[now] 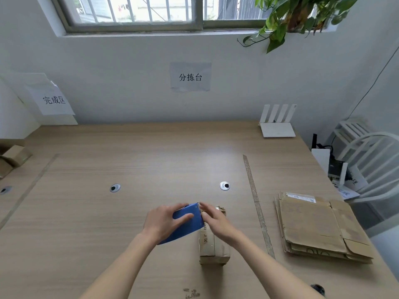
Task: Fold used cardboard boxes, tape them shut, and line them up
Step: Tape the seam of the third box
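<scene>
- Lying near the front edge of the wooden table (pixel 86 212), the small brown cardboard box (pixel 213 249) runs its long axis away from the person.
- The left hand (pixel 164 223) grips a blue plastic tape dispenser (pixel 187 221) over the box's far end.
- The right hand (pixel 218 221) rests on the box (fingers relaxed, reaching toward the dispenser).
- A stack of flattened brown cardboard boxes (pixel 319 225) lies to the right.

Left grip (pixel 166 221) curls closed around something, right grip (pixel 216 221) extends relaxed fingers, both forearms reaching forward.
</scene>
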The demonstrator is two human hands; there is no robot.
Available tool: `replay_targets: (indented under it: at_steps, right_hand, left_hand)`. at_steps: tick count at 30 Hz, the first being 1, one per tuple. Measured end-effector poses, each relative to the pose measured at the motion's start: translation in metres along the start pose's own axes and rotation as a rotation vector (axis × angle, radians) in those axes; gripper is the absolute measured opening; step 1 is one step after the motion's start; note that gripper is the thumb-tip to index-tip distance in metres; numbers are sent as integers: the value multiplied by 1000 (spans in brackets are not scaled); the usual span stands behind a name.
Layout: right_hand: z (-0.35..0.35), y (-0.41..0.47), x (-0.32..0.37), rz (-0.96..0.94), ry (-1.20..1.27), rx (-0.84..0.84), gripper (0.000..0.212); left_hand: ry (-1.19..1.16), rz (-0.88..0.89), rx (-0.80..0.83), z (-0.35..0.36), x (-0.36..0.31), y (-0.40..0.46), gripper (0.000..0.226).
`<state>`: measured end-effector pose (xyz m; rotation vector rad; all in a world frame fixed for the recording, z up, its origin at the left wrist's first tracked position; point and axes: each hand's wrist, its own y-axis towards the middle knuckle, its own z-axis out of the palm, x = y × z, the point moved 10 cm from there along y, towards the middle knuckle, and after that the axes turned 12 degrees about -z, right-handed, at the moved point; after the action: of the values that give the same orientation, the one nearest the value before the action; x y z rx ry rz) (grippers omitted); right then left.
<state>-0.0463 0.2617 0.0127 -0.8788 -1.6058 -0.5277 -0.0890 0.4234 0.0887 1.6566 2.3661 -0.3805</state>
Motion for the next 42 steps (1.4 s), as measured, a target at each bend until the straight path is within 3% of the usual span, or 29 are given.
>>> replay_targets:
  at_steps: [5, 19, 22, 25, 27, 29, 32, 42]
  right_hand:
    - [-3, -4, 29, 45, 323, -49, 31]
    - [-7, -43, 67, 38, 259, -362, 25]
    - [-16, -60, 57, 68, 172, -409, 14]
    - [-60, -102, 31, 106, 207, -589, 11]
    - [-71, -128, 12, 143, 188, -559, 12]
    - [-67, -142, -6, 199, 189, -537, 14]
    - [-62, -153, -26, 236, 263, -650, 15]
    - [-54, -174, -79, 341, 279, -760, 20]
  left_hand:
    - [-83, 70, -43, -33, -6, -2, 73]
    - [-43, 246, -12, -62, -17, -30, 60]
    - [85, 332, 0, -57, -22, -36, 67]
    - [178, 289, 49, -50, 21, -35, 74]
    - [198, 266, 73, -44, 44, -38, 78]
    - [165, 277, 96, -39, 41, -45, 74]
    - [156, 251, 143, -24, 30, -53, 53]
    - [140, 186, 171, 11, 39, -61, 47]
